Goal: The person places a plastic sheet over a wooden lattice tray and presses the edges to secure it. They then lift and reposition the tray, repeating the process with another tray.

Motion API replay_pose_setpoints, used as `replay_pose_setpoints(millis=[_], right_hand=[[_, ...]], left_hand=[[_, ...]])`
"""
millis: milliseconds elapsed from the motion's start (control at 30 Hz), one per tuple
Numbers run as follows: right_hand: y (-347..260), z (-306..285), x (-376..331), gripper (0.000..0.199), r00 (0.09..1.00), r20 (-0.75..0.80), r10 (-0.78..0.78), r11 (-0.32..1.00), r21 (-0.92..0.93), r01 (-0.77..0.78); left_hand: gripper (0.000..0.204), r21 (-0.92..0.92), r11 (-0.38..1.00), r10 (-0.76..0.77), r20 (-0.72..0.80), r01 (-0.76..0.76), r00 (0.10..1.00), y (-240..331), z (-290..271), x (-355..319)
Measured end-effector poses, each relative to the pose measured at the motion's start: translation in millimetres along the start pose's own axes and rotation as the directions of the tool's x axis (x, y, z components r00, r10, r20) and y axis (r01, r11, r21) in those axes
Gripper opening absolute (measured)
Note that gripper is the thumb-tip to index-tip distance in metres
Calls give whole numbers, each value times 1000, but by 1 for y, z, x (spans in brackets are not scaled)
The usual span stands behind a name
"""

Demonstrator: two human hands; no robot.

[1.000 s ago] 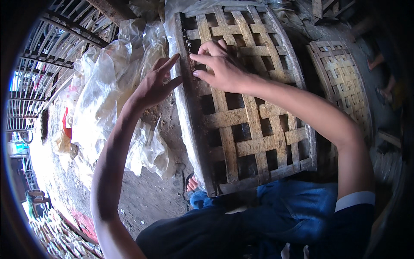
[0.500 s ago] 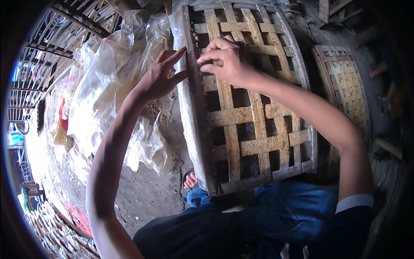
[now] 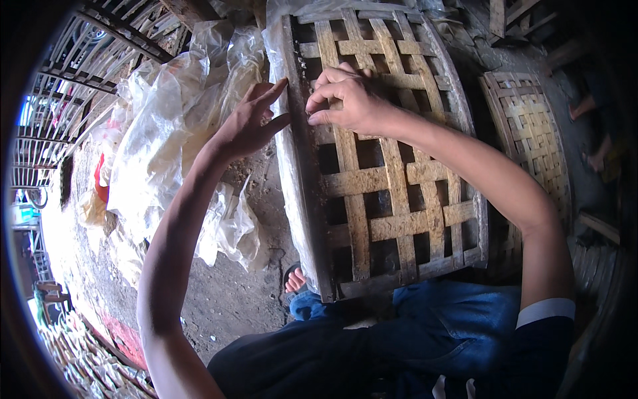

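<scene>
A rectangular woven bamboo rack with a dark wooden frame lies before me, its long side running away from my lap. Clear plastic sheet covers the outer face of its left rail. At the far part of that rail is my left hand, index finger and thumb stretched apart, fingertips at the plastic-covered edge. Just right of the rail, above the slats, my right hand has its fingers curled, with thumb and index tips close together. Anything between those tips is too small or hidden to make out.
Crumpled clear plastic sheeting is heaped on the floor at the left. A second woven rack lies at the right. Slatted racks stand at the far left. At the right edge, another person's foot shows.
My right hand has shifted slightly nearer to me, its fingers still curled. My left hand has also moved a little nearer along the rail. The rack stays in place.
</scene>
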State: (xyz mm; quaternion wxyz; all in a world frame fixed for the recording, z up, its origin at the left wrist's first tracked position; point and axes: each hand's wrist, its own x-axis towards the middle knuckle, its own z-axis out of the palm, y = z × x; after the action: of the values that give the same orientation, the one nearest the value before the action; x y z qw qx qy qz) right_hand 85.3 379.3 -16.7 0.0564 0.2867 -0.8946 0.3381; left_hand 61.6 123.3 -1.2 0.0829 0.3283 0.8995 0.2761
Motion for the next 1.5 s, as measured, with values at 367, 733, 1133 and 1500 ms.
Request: replay_pose_setpoints(millis=[367, 733, 1133, 1500], right_hand=[[-1, -2, 2, 20, 996, 70, -56, 994, -88, 62], [-8, -4, 2, 23, 986, 163, -32, 999, 14, 31], [-86, 17, 7, 9, 937, -178, -302, 929, 166, 331], [-122, 66, 23, 13, 921, -171, -351, 858, 334, 389]], left_hand=[[71, -20, 1000, -10, -5, 9, 1000, 1, 1, -1], [71, -11, 1000, 5, -8, -5, 1000, -5, 3, 1], [63, -134, 962, -268, -268, 240, 925, -76, -73, -21], [51, 269, 935, -197, -146, 231, 969, -135, -71, -81]])
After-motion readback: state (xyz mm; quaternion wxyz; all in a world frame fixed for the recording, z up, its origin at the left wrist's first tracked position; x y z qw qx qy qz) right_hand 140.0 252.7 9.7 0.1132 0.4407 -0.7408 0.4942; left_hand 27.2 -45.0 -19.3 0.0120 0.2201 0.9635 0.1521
